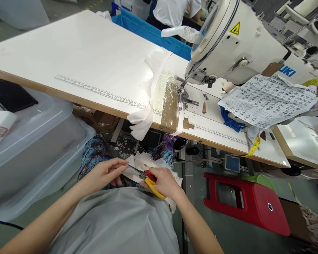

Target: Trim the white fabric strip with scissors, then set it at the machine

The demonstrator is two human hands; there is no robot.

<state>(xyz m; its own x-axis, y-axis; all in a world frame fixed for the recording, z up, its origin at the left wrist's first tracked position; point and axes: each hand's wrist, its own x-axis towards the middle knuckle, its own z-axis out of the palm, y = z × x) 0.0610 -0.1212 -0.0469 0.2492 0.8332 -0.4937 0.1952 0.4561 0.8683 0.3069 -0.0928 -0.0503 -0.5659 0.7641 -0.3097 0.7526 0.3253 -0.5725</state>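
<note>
Yellow-and-red handled small scissors (148, 178) are gripped by the right hand (165, 183); the left hand (106, 173) pinches thin white fabric (144, 164) at the blades, over the lap.

A long white table (76, 53) with a wooden front edge is seen stretching across the view, and a printed ruler strip (100, 92) is stuck along that edge. White cloth (148, 88) is draped over the table and hangs off the front, just beside a patch of brown tape (169, 106), while a sewing machine (235, 42) is set on the right part. A printed sheet of paper (267, 100) is laid near the machine, with blue cloth (229, 121) under it and a yellow tape measure (255, 145) trailing over the edge.
</note>
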